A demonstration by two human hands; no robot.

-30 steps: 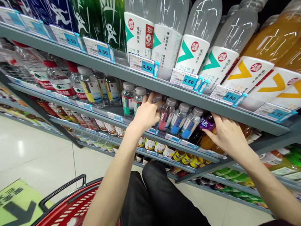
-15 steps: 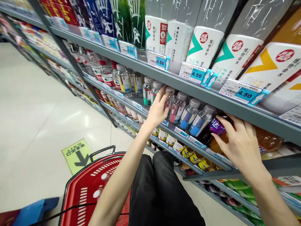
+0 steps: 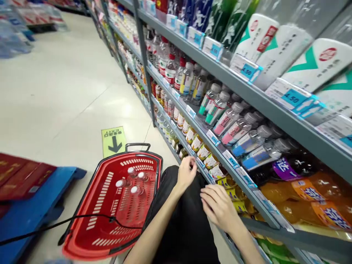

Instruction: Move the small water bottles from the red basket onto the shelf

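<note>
Both hands withdrawn from bottle row (image 3: 233,123) on shelf (image 3: 220,156), now low over lap. L hand (image 3: 186,173) loosely curled, nothing held; R hand (image 3: 218,205) released, fingers spread, empty. Bottles left on shelf. Basket (image 3: 115,205) w/ capped bottles now seen at left on floor.

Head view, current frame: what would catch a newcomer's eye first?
The red shopping basket on the floor at lower left, with a few white-capped bottles standing in it, stands out most. To the right, long grey shelves run into the distance, packed with drinks. Low in the middle, the left hand and right hand hang empty above the person's dark trousers, beside the lower shelf.
</note>
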